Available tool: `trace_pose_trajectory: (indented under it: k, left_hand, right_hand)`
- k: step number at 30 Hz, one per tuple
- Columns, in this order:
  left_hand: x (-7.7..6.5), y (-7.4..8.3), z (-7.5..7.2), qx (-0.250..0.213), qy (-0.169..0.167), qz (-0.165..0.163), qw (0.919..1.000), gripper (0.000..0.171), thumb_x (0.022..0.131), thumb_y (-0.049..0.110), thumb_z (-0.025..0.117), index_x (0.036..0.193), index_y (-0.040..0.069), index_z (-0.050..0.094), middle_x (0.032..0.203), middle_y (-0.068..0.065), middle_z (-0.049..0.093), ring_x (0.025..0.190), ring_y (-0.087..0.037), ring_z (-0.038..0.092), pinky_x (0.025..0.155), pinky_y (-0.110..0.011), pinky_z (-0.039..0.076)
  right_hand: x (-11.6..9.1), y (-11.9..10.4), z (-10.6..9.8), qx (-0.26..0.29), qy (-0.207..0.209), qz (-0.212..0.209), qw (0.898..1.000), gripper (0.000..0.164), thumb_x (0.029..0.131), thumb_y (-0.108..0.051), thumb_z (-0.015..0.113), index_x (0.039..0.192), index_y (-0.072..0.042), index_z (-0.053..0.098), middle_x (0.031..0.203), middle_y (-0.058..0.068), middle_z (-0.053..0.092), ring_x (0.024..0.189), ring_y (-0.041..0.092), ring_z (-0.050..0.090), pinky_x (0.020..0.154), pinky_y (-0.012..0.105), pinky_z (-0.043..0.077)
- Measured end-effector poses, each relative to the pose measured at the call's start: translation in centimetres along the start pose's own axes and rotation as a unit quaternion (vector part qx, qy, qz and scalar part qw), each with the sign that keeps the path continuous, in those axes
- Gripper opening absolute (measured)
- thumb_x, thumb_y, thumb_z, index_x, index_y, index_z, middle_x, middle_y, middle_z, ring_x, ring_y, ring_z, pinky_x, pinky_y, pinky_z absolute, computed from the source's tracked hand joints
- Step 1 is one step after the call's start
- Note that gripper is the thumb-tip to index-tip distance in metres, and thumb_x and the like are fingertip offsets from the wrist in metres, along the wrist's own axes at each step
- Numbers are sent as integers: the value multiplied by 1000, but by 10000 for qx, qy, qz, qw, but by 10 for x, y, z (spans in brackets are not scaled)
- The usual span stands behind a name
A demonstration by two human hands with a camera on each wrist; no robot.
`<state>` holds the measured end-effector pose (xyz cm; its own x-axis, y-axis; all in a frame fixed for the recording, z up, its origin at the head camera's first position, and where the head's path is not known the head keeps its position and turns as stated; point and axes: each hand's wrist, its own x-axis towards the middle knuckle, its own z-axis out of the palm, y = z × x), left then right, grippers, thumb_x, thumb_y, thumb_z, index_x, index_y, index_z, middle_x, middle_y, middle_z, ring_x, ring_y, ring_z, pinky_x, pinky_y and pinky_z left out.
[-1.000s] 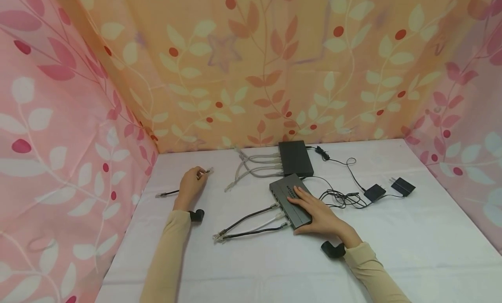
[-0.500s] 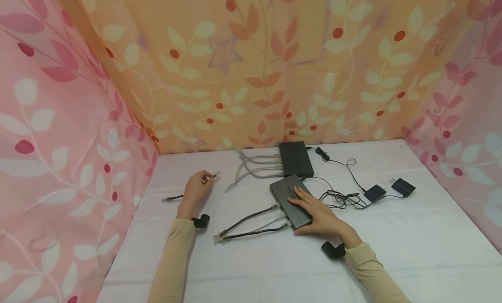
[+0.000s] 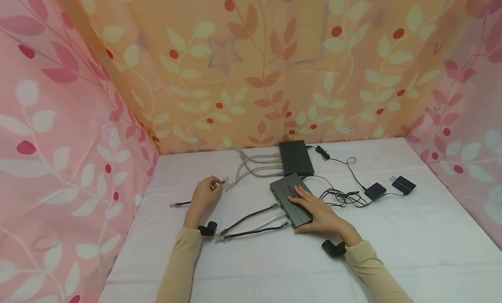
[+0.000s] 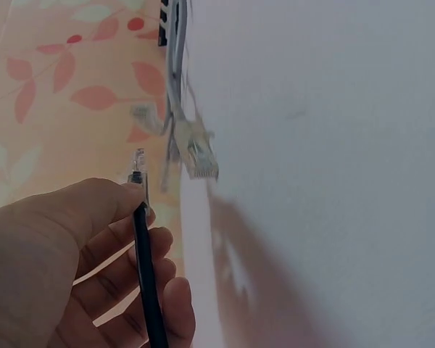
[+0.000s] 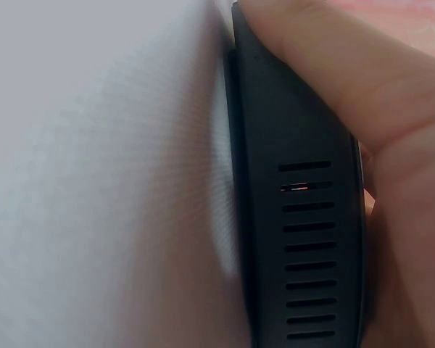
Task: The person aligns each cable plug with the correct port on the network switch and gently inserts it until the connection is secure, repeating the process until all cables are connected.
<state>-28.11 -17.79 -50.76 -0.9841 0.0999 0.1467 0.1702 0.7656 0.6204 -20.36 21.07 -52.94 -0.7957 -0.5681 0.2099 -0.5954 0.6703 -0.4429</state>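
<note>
A short black Ethernet cable [image 4: 149, 283] is pinched between thumb and fingers of my left hand [image 3: 205, 196], its clear plug [image 4: 138, 161] pointing forward. The cable's other end [image 3: 180, 204] sticks out behind the hand. Just beyond the plug, in the left wrist view, lies a grey cable's connector [image 4: 201, 158], apart from it. My right hand [image 3: 321, 213] holds the grey Netgear network switch [image 3: 280, 190], fingers across its top and thumb at its near end. Two black cables [image 3: 251, 215] and a white cable [image 3: 260, 227] are plugged into the switch's left side.
Behind the switch sits a black box [image 3: 296, 158] with several grey cables [image 3: 251, 174] plugged in. Two black power adapters [image 3: 375, 191] and tangled cords [image 3: 341, 199] lie to the right. Patterned cloth [image 3: 251, 76] walls in the white table [image 3: 282, 272].
My left hand has moved right and slightly nearer, carrying the black Ethernet cable toward the grey cables' loose ends. The right hand and the switch have stayed in place.
</note>
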Motion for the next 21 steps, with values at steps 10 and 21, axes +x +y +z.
trace_pose_trajectory:
  k: [10,21]
  left_hand:
    - [-9,18,5,20,-179,97,9998,14,86,21,65,96,11,66,75,-1,58,64,-14,51,56,-29,40]
    - [-12,30,1,265,-560,317,9976,13,86,24,66,93,13,65,71,3,57,65,-12,52,58,-28,41]
  right_hand:
    - [0,2,0,-39,23,-89,10000,97,63,-64,73,143,-22,37,154,12,19,140,31,18,99,60,31]
    - [0,2,1,78,61,-47,9999,97,62,-62,74,143,-23,38,154,10,18,140,31,18,100,59,30]
